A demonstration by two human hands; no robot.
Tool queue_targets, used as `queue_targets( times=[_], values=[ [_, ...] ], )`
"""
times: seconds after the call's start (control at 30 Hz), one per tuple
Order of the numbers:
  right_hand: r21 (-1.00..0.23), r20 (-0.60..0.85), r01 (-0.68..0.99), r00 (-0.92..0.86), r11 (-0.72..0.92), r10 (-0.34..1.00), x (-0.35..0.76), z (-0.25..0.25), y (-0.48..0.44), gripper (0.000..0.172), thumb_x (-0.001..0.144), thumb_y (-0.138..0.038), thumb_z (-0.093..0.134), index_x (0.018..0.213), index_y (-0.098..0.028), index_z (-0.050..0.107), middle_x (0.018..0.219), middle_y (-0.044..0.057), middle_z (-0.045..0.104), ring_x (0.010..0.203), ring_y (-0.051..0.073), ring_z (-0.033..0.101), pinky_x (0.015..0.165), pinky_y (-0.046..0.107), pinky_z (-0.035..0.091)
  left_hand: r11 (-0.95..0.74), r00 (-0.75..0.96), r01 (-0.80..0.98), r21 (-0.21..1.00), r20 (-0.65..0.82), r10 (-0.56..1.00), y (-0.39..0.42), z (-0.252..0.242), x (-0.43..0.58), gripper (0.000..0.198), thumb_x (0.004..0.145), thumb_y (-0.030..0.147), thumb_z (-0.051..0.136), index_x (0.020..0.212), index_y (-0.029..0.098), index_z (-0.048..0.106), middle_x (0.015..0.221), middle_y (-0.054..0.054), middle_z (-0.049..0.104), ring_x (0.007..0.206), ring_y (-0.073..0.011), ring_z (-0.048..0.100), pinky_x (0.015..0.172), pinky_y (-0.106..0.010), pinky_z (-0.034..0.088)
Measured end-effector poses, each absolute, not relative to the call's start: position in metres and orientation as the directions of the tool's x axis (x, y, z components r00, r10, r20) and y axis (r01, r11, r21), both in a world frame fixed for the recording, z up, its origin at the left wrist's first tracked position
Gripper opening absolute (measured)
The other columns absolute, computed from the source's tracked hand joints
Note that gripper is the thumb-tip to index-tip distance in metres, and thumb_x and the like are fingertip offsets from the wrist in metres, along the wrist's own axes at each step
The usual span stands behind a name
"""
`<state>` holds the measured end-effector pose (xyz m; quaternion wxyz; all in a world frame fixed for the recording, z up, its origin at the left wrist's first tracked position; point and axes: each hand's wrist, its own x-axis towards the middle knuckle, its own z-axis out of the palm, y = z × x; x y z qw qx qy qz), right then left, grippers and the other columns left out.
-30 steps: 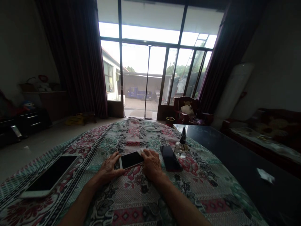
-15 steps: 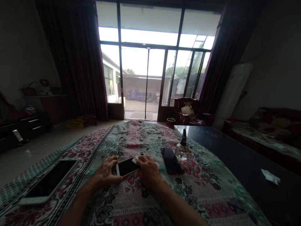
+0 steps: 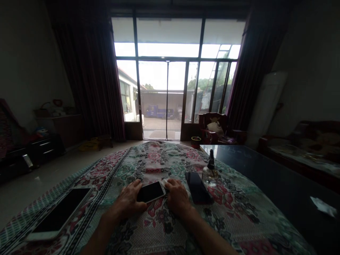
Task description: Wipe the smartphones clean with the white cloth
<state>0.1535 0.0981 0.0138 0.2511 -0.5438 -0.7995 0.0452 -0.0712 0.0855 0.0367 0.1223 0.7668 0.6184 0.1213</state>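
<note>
L grip (image 3: 129, 199) holds wht phone (image 3: 151, 191); R grip (image 3: 177, 196) pinches wht cloth (image 3: 164, 182); blk phone (image 3: 198, 188) + btl (image 3: 210, 175) close R, lg device (image 3: 61, 213) L.

The left hand (image 3: 129, 197) is clasped, thumb (image 3: 142, 205) on the near side of its grip, fingers (image 3: 136, 183) on the far side. Right of that grip, the right hand (image 3: 177, 197) lies palm down, fingers bent. Behind, the left forearm (image 3: 103, 224) and right forearm (image 3: 205, 228) angle inward.
</note>
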Motion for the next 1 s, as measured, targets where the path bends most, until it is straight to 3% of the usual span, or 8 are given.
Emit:
queue_targets(
  times=[0.1,0.2,0.4,0.6,0.77,0.9,1.0],
  values=[
    [-0.352,0.353,0.84,-0.29,0.414,0.89,0.154,0.011,0.099,0.041,0.078,-0.004,0.043,0.106,-0.021,0.068,0.118,0.006,0.064,0.111,0.022,0.053,0.096,0.03,0.038,-0.278,0.291,0.883,0.379,0.023,0.957,0.092,0.04,-0.066,0.058,0.062,0.035,0.069,0.118,0.021,0.065,0.137,-0.01,0.057,0.118,-0.0306,0.057,0.097,-0.035,0.044],
    [-0.366,0.354,0.836,-0.281,0.408,0.892,0.155,0.011,0.1,0.041,0.078,-0.006,0.045,0.108,-0.021,0.068,0.119,0.007,0.062,0.112,0.022,0.052,0.096,0.03,0.038,-0.306,0.326,0.86,0.408,0.023,0.945,0.094,0.044,-0.065,0.053,0.06,0.032,0.07,0.112,0.021,0.067,0.122,-0.007,0.064,0.104,-0.0269,0.062,0.086,-0.03,0.048],
    [-0.364,0.335,0.835,-0.297,0.413,0.894,0.157,0.016,0.098,0.038,0.077,-0.006,0.046,0.104,-0.021,0.068,0.11,0.007,0.062,0.107,0.021,0.053,0.093,0.028,0.039,-0.333,0.355,0.828,0.452,0.036,0.934,0.089,0.05,-0.066,0.045,0.062,0.03,0.068,0.106,0.023,0.069,0.113,-0.003,0.067,0.099,-0.0238,0.061,0.083,-0.028,0.046],
    [-0.393,0.375,0.79,-0.33,0.471,0.866,0.157,0.012,0.098,0.039,0.079,-0.005,0.043,0.103,-0.022,0.07,0.106,0.006,0.065,0.103,0.019,0.056,0.09,0.025,0.041,-0.286,0.305,0.813,0.507,0.047,0.951,0.087,0.048,-0.069,0.062,0.059,0.031,0.069,0.12,0.025,0.065,0.122,-0.004,0.066,0.11,-0.0291,0.059,0.092,-0.033,0.045],
    [-0.586,0.403,0.665,-0.256,0.462,0.879,0.152,0.013,0.101,0.04,0.082,-0.008,0.044,0.108,-0.021,0.071,0.106,0.007,0.07,0.099,0.019,0.062,0.09,0.027,0.044,-0.307,0.35,0.75,0.585,0.042,0.936,0.082,0.055,-0.068,0.064,0.059,0.032,0.069,0.124,0.027,0.065,0.122,-0.002,0.068,0.113,-0.0303,0.059,0.094,-0.034,0.046],
    [-0.851,0.323,0.39,-0.142,0.353,0.936,0.153,0.021,0.108,0.033,0.081,-0.017,0.048,0.101,-0.021,0.074,0.103,0.005,0.074,0.096,0.021,0.066,0.087,0.031,0.048,-0.269,0.377,0.664,0.698,-0.001,0.926,0.08,0.062,-0.072,0.064,0.062,0.03,0.068,0.126,0.028,0.063,0.116,0.002,0.071,0.104,-0.0263,0.064,0.087,-0.031,0.051],
    [-0.92,0.299,0.242,-0.079,0.309,0.951,0.155,0.024,0.113,0.03,0.077,-0.023,0.053,0.095,-0.021,0.076,0.095,0.004,0.074,0.09,0.022,0.066,0.08,0.032,0.048,-0.209,0.374,0.561,0.801,-0.021,0.927,0.082,0.062,-0.08,0.067,0.064,0.03,0.069,0.13,0.028,0.06,0.121,0.003,0.07,0.109,-0.0261,0.063,0.091,-0.031,0.05]
  ],
)
